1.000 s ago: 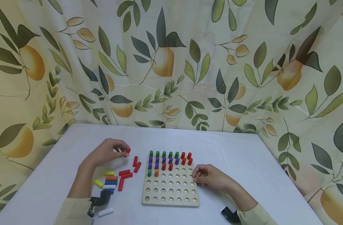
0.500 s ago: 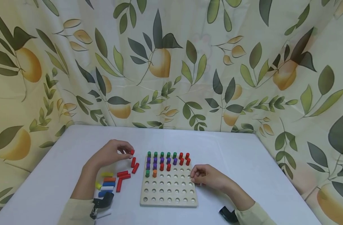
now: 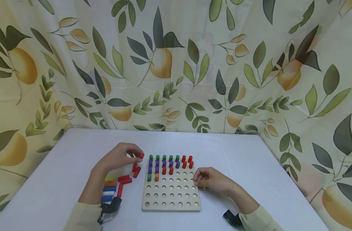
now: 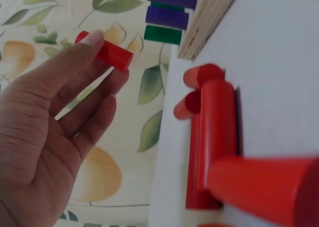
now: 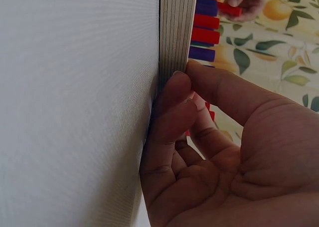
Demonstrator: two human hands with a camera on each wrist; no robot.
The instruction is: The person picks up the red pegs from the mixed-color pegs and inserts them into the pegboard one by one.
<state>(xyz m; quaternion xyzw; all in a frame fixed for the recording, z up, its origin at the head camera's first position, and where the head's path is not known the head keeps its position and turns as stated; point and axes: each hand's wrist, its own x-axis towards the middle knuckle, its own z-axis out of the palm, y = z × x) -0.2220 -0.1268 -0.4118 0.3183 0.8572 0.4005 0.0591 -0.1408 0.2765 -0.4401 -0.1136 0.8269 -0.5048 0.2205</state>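
Observation:
My left hand [image 3: 117, 158] pinches a short red peg [image 4: 115, 55] between thumb and fingertips, raised just left of the pegboard's far corner. The wooden pegboard [image 3: 171, 207] has rows of round holes; upright green, purple and red pegs fill its far rows. A green peg [image 3: 149, 177] and an orange peg [image 3: 157, 177] stand at the left of the fourth row. At the board's right edge, my right hand [image 3: 214, 181] grips the rim, thumb on the top edge and a curled finger against the side, as the right wrist view shows.
Several loose red pegs [image 3: 123, 177] lie left of the board. Closer to my left forearm are an orange peg [image 3: 110, 184], blue pegs [image 3: 107, 198], a white peg [image 3: 108, 193] and a yellow peg [image 3: 109, 179], partly covered by the arm. A patterned curtain [image 3: 176, 96] hangs behind the table.
My left hand has carried the red peg rightward, closer to the board's far left corner. My right hand keeps its place at the board's edge. The head view has shifted slightly.

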